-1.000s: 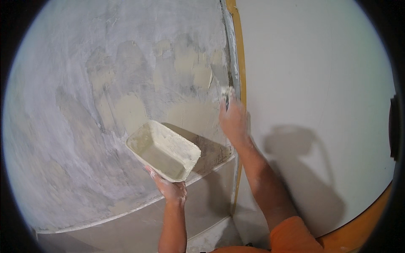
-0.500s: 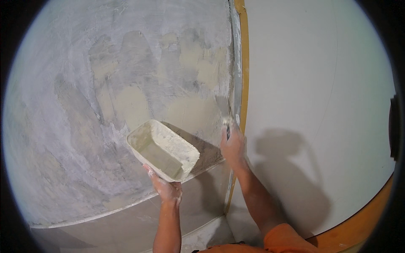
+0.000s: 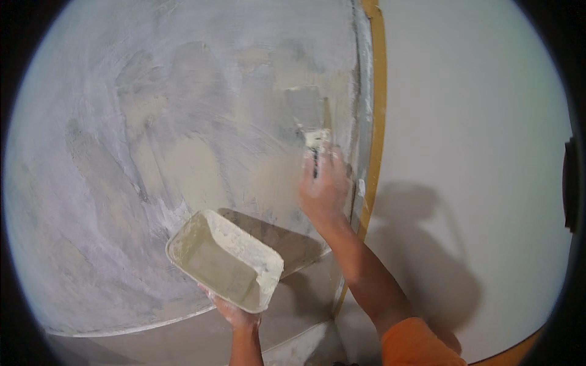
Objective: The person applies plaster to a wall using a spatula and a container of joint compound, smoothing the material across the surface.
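My right hand [image 3: 323, 183] is closed round the dark handle of a putty knife [image 3: 307, 110], its wide blade lying against the grey wall [image 3: 232, 110] near the corner. Pale filler clings to the knife where blade meets handle. Low in front of the wall, my left hand [image 3: 235, 312] grips a whitish rectangular tub [image 3: 229, 262] from beneath, tilted so its inside shows. Filler coats the tub's walls and rim; a thin layer seems to cover its bottom. Most of my left fingers are hidden under it. Both hands are smeared with filler.
Cream filler patches [image 3: 195, 165] mark the wall. A tan strip [image 3: 377, 110] runs down the corner, beside a smooth pale panel [image 3: 470, 110] on the right. Below the plastered area, a light edge [image 3: 146, 328] borders a darker lower wall. My shadow falls on the panel.
My right hand has moved the putty knife up and left, away from the corner onto the wall face. The tub in my left hand sits lower in view and slightly further left.
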Demonstrator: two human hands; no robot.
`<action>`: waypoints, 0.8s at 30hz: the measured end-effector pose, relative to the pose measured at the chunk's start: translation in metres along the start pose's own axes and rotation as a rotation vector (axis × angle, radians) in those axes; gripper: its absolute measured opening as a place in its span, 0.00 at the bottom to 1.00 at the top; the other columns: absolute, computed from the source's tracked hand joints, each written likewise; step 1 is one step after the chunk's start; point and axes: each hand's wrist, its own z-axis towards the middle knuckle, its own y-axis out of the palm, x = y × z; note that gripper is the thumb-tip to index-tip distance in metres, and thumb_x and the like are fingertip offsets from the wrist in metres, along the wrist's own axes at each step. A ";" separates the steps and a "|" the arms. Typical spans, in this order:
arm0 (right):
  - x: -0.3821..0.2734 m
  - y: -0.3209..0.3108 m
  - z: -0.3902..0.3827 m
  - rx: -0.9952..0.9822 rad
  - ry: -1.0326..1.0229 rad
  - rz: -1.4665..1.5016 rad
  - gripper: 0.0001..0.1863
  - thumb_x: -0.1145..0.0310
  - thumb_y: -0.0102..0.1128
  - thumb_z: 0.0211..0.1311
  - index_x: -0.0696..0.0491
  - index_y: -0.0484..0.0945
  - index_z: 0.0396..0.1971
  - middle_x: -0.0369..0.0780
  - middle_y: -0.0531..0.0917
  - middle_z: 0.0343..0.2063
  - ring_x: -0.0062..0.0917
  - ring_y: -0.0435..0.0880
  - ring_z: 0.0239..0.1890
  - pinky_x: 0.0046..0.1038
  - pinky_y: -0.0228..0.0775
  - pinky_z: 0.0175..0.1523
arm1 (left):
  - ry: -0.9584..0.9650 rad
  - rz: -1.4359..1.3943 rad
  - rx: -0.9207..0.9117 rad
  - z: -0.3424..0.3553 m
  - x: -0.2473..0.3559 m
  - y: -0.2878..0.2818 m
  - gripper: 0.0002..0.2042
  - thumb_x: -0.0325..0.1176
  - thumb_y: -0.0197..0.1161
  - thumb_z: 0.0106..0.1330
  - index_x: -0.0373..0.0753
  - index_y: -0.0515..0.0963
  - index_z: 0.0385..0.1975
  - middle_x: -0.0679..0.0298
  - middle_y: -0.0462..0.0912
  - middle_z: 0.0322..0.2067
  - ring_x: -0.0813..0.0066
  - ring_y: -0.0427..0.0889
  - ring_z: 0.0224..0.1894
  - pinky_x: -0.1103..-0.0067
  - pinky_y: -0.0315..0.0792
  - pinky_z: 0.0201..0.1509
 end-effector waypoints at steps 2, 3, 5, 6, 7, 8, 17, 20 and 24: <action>0.002 -0.007 0.006 -0.019 -0.030 0.071 0.21 0.66 0.56 0.67 0.66 0.75 0.53 0.53 0.77 0.42 0.46 0.80 0.40 0.42 0.73 0.44 | -0.013 0.007 -0.018 0.000 -0.004 -0.008 0.30 0.53 0.48 0.73 0.44 0.57 0.70 0.60 0.68 0.63 0.59 0.72 0.61 0.62 0.74 0.61; 0.001 -0.009 0.008 -0.029 -0.048 0.131 0.21 0.66 0.56 0.66 0.65 0.74 0.53 0.50 0.75 0.38 0.43 0.82 0.36 0.41 0.74 0.37 | -0.025 -0.018 0.002 0.000 -0.007 -0.009 0.32 0.55 0.48 0.72 0.44 0.56 0.70 0.60 0.68 0.62 0.59 0.73 0.61 0.62 0.74 0.60; 0.002 -0.004 0.006 0.009 -0.124 0.148 0.21 0.68 0.59 0.63 0.64 0.75 0.53 0.49 0.75 0.38 0.42 0.81 0.33 0.40 0.74 0.36 | -0.024 -0.049 0.029 -0.001 -0.012 -0.009 0.33 0.56 0.47 0.71 0.44 0.56 0.70 0.60 0.68 0.62 0.59 0.73 0.60 0.61 0.75 0.59; -0.001 -0.004 0.004 -0.029 -0.150 0.198 0.21 0.69 0.59 0.63 0.63 0.75 0.53 0.48 0.75 0.38 0.42 0.81 0.33 0.40 0.75 0.36 | 0.017 -0.041 -0.023 -0.001 -0.011 -0.007 0.32 0.54 0.49 0.72 0.43 0.56 0.70 0.59 0.68 0.61 0.61 0.73 0.59 0.63 0.75 0.57; -0.005 -0.003 0.002 -0.066 -0.177 0.247 0.21 0.69 0.60 0.62 0.63 0.75 0.53 0.48 0.75 0.38 0.43 0.81 0.33 0.39 0.75 0.36 | 0.058 -0.031 -0.075 -0.001 -0.010 -0.004 0.31 0.51 0.50 0.73 0.43 0.55 0.69 0.58 0.67 0.60 0.63 0.73 0.58 0.65 0.76 0.56; -0.008 -0.002 -0.001 -0.100 -0.152 0.280 0.20 0.69 0.60 0.61 0.61 0.76 0.52 0.47 0.75 0.39 0.44 0.81 0.34 0.40 0.75 0.36 | 0.072 -0.031 -0.068 0.000 -0.013 -0.003 0.31 0.51 0.50 0.73 0.43 0.55 0.69 0.58 0.67 0.60 0.63 0.73 0.58 0.65 0.76 0.56; -0.001 -0.002 -0.002 -0.020 -0.263 0.347 0.21 0.69 0.60 0.61 0.61 0.75 0.54 0.49 0.75 0.40 0.45 0.81 0.35 0.41 0.74 0.38 | 0.246 -0.013 0.025 0.000 -0.015 0.021 0.29 0.49 0.49 0.73 0.43 0.57 0.69 0.60 0.69 0.61 0.59 0.74 0.60 0.61 0.75 0.59; -0.010 -0.010 0.004 -0.013 -0.185 0.318 0.21 0.69 0.59 0.63 0.61 0.75 0.55 0.50 0.74 0.40 0.45 0.80 0.36 0.41 0.74 0.39 | 0.274 -0.029 0.000 0.002 -0.005 0.036 0.28 0.49 0.48 0.73 0.43 0.57 0.69 0.60 0.68 0.62 0.60 0.73 0.61 0.63 0.75 0.60; -0.023 -0.014 0.018 -0.007 -0.232 0.390 0.23 0.69 0.58 0.64 0.61 0.73 0.57 0.50 0.74 0.40 0.45 0.79 0.35 0.40 0.74 0.38 | 0.204 -0.115 -0.039 -0.003 0.001 0.033 0.28 0.49 0.48 0.74 0.44 0.57 0.69 0.61 0.68 0.62 0.62 0.72 0.62 0.64 0.74 0.61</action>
